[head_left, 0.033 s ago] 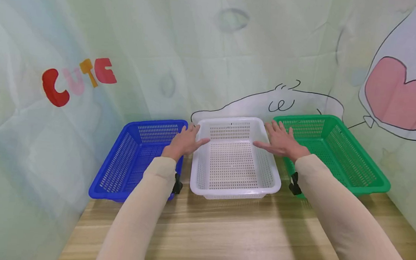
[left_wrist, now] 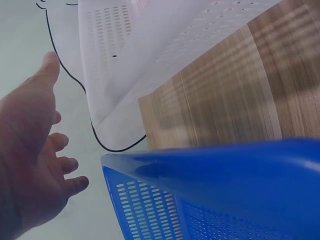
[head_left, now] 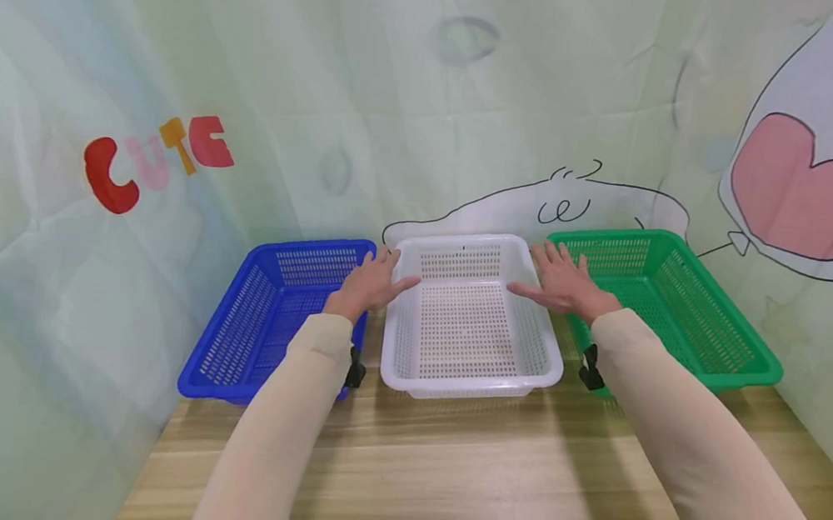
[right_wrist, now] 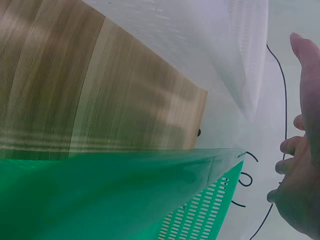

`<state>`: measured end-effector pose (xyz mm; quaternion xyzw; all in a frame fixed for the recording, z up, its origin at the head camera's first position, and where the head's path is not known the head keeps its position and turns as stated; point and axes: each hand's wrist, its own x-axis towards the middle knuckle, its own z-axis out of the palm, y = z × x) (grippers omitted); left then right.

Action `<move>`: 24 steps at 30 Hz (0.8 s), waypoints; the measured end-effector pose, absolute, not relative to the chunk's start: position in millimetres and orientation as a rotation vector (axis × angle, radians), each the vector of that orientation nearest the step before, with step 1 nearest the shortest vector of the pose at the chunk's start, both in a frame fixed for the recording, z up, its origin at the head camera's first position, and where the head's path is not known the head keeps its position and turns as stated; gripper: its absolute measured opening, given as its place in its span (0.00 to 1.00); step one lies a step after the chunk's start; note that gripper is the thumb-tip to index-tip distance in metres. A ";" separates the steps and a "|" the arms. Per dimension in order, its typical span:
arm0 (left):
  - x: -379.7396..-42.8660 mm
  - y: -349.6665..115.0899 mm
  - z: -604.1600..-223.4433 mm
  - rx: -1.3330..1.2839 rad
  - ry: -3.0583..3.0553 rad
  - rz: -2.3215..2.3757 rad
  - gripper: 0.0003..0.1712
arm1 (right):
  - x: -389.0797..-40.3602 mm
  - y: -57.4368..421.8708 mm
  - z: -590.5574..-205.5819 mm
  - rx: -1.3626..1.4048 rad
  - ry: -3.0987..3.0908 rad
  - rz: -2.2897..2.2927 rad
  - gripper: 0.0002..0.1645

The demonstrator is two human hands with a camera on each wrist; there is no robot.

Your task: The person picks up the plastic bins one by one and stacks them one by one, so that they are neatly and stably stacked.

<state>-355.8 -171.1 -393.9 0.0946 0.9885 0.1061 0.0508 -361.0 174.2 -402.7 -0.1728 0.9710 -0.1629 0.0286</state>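
Note:
Between the other two baskets stands a white plastic basket (head_left: 466, 332) with slotted sides. My left hand (head_left: 369, 285) hovers between its left rim and the blue basket (head_left: 270, 330), fingers extended and thumb reaching over the white rim. On the other side, my right hand (head_left: 566, 284) hovers between the white basket and the green basket (head_left: 712, 322), fingers spread and thumb over the white rim. In the left wrist view the left hand (left_wrist: 35, 155) is above the baskets and holds nothing. Nothing is held by the right hand (right_wrist: 305, 165) in the right wrist view either.
All three baskets stand on a wood-grain table (head_left: 441, 472), near its back. A pale printed curtain (head_left: 373, 80) rises behind and at both sides, with a pink heart (head_left: 810, 193) at the right. Black bands (head_left: 356, 367) show at the wrists.

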 end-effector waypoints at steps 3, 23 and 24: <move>-354.0 -171.1 -392.2 0.288 3.010 0.336 0.50 | -360.6 175.1 -402.5 -0.525 2.994 -0.509 0.59; -344.3 -176.3 -395.5 0.308 2.981 0.463 0.50 | -353.0 181.3 -406.8 -0.524 2.945 -0.651 0.60; -343.6 -176.9 -395.8 0.317 2.979 0.477 0.50 | -352.0 180.9 -406.8 -0.527 2.938 -0.671 0.60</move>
